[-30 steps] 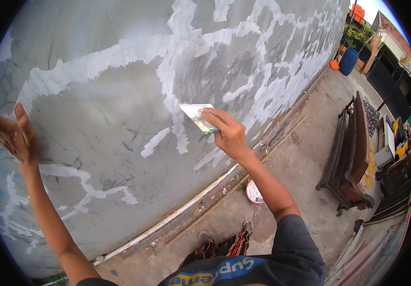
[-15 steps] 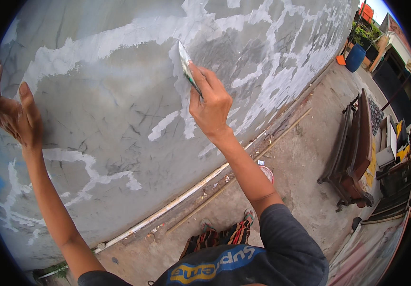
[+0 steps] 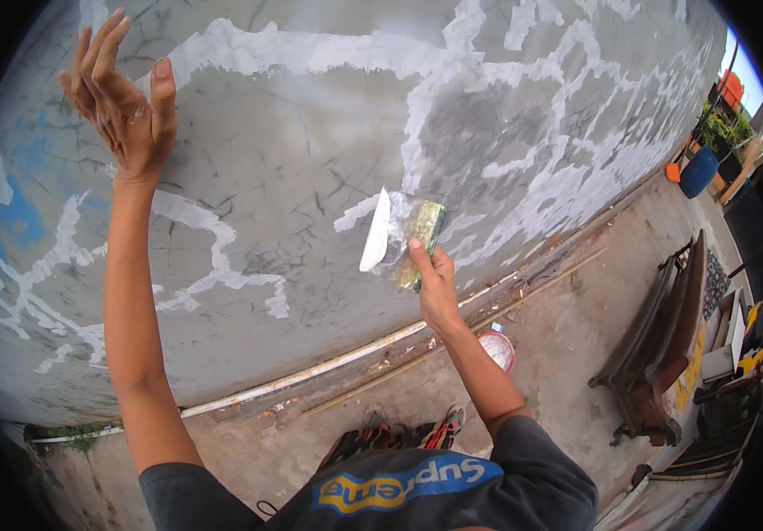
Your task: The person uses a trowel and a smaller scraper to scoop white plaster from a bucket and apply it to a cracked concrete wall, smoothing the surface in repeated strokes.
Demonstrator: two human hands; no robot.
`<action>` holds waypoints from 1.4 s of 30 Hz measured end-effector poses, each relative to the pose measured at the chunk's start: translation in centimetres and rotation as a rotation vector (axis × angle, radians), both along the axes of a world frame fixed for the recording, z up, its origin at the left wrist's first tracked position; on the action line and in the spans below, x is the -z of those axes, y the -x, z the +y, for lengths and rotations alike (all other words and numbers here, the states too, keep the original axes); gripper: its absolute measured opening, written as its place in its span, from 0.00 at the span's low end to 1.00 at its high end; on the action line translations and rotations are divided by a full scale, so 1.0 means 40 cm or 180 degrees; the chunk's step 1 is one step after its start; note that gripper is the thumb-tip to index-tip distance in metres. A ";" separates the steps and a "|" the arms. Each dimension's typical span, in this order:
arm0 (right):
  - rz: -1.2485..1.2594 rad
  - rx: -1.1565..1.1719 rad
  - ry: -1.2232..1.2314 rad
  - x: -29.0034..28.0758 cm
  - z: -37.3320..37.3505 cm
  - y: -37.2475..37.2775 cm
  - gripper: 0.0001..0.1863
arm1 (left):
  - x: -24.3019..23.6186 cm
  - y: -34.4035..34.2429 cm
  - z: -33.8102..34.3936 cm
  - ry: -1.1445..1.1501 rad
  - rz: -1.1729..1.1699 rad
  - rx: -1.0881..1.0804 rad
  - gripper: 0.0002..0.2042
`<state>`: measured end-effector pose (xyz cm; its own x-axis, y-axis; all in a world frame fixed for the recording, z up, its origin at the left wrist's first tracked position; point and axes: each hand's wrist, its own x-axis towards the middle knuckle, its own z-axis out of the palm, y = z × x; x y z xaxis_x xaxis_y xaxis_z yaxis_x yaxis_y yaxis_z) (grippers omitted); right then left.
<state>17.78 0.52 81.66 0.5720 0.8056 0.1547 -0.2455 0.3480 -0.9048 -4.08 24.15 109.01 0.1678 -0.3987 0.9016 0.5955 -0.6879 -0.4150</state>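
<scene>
My right hand (image 3: 437,285) grips a flat, roughly rectangular putty scraper (image 3: 420,232) with a clear and greenish-yellow face. A thick strip of white putty (image 3: 376,234) lies along its left edge. The scraper is held in front of the grey cracked wall (image 3: 284,150), its face turned up to view. White putty bands (image 3: 319,51) run over the wall's cracks. At the upper left, my left hand (image 3: 129,115) is raised with fingers apart and nothing in it; whether it touches the wall I cannot tell. White smears mark its skin.
A round tub (image 3: 497,351) with white contents stands on the concrete floor, partly behind my right forearm. A pipe (image 3: 311,379) follows the wall's foot, with a thin pole (image 3: 373,380) beside it. On the right are a dark wooden bench (image 3: 651,354) and a blue barrel (image 3: 698,173).
My right hand has come down and away from the upper putty band, turning the scraper from edge-on to face-up. The view has shifted, and my left hand appears higher and further right.
</scene>
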 end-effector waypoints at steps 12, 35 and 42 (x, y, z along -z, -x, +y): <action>-0.4633 0.2704 -0.1388 -0.079 0.332 -0.067 0.33 | 0.026 0.018 -0.004 0.0059 -0.0115 0.0070 0.23; -0.4664 0.2218 -0.0710 -0.201 0.186 -0.034 0.37 | 0.027 0.023 -0.022 0.0160 -0.0248 -0.0036 0.23; -0.4747 0.1197 -0.0032 0.005 0.109 -0.003 0.37 | 0.039 0.026 -0.001 0.0136 -0.0199 -0.0059 0.24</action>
<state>17.90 4.90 81.47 0.0606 0.6501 0.7574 0.9531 0.1877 -0.2375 -5.14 24.12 107.43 0.1175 -0.3571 0.9266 0.6320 -0.6928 -0.3471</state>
